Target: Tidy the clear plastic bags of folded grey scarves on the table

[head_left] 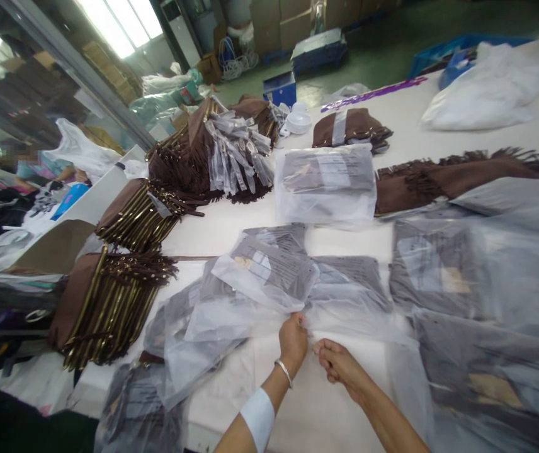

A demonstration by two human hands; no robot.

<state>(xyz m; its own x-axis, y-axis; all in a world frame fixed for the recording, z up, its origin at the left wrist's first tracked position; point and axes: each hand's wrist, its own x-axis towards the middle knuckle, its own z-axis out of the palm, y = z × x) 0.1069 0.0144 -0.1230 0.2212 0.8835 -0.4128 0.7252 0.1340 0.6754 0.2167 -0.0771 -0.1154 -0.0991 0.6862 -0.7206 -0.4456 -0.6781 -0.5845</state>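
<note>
My left hand (294, 340), with a silver bangle at the wrist, is closed at the lower edge of a translucent plastic bag (269, 270) holding a dark folded item. Just right of it, my right hand (338, 362) is closed in a pinch; what lies between its fingertips is too small to make out. Beyond my hands, another bagged dark item (349, 274) lies on the white table (208, 229). More bagged items (439, 264) cover the right side.
Stacks of brown fringed pieces with gold trim (109, 302) stand at the left. A filled bag (325, 179) and a brown bundle (357, 129) lie farther back. A white plastic heap (487, 88) sits back right. People work at the far left.
</note>
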